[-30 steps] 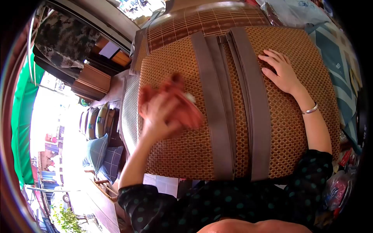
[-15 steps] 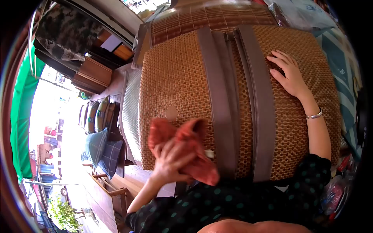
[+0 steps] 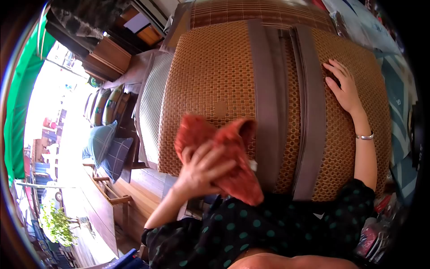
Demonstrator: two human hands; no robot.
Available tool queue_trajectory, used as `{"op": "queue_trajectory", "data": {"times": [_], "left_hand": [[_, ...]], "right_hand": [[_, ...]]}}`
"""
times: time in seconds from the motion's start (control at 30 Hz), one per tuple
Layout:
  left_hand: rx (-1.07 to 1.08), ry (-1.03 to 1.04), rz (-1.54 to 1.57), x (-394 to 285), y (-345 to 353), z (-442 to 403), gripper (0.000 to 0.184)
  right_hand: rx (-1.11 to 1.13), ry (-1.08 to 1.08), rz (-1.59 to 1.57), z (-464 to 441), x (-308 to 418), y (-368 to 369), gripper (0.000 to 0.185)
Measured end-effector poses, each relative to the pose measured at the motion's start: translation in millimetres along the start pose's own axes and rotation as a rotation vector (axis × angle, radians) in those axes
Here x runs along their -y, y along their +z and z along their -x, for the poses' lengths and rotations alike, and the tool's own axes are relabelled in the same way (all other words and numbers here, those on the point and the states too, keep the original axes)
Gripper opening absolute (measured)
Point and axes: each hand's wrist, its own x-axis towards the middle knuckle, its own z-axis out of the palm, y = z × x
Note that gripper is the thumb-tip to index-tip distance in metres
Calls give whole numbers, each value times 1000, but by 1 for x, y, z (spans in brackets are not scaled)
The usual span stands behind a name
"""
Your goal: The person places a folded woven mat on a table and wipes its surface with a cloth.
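My left hand (image 3: 205, 165) is wrapped round a crumpled red cloth (image 3: 239, 172), pressing it against the near left part of a folded woven mat (image 3: 215, 62). The cloth is slightly blurred. It covers some of the weave and reaches the mat's brown fabric border (image 3: 268, 112). Flat on the mat's right part, past the second brown border (image 3: 311, 112), rests my right hand (image 3: 344, 87) with its fingers apart. A silver bangle (image 3: 365, 136) circles that wrist.
Behind lies a brown slatted mat (image 3: 268, 15). Plastic-wrapped goods (image 3: 363, 27) and a blue-white striped fabric (image 3: 401, 107) are along the right. To the left are a silvery mat (image 3: 154, 107), cushions (image 3: 101, 139) and a wooden bench (image 3: 101, 197).
The view has shifted, so the mat appears higher and farther right. The cloth in my left hand has slid slightly left across the weave. My right hand stays at nearly the same spot.
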Motion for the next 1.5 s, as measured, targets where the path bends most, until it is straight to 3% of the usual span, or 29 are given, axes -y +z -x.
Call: {"op": "queue_trajectory", "data": {"times": [0.07,0.17,0.23,0.33,0.43,0.5,0.6,0.7,0.77,0.8,0.93,1.03,1.2,1.3,1.5], "left_hand": [[-143,-158,-23,37,-6,1,73],[-205,-389,-220,77,-18,9,75],[-165,-370,-240,63,-21,3,78],[47,-16,-8,9,-18,-19,76],[75,271,13,-11,-2,-35,78],[63,195,43,20,-9,-52,79],[-143,-76,-121,81,-17,-81,72],[-179,-223,-253,116,-22,-105,73],[-175,-169,-249,103,-16,-115,71],[-65,-122,-129,82,-20,-122,73],[22,351,25,5,-8,-127,84],[45,348,25,21,-6,-157,86],[-188,-125,-199,134,0,-223,66],[-209,-259,-241,142,5,-245,66],[-86,308,-67,21,10,-237,69]], "right_hand": [[3,-17,6,0,0,0,46],[-5,-25,14,0,0,-1,46],[14,12,2,0,4,-2,46],[11,13,4,-1,5,-2,47],[17,16,7,-1,3,-2,47],[15,12,-3,0,1,-1,47],[16,14,3,0,2,-2,48],[20,11,-14,0,4,-3,48],[18,21,-7,0,6,-5,48],[29,24,-9,0,6,-6,48],[30,32,-11,1,10,-5,47],[20,22,-1,2,7,-5,46],[22,28,-27,1,12,-8,47],[15,27,-28,1,10,-8,47],[22,25,-18,0,13,-9,45]]}}
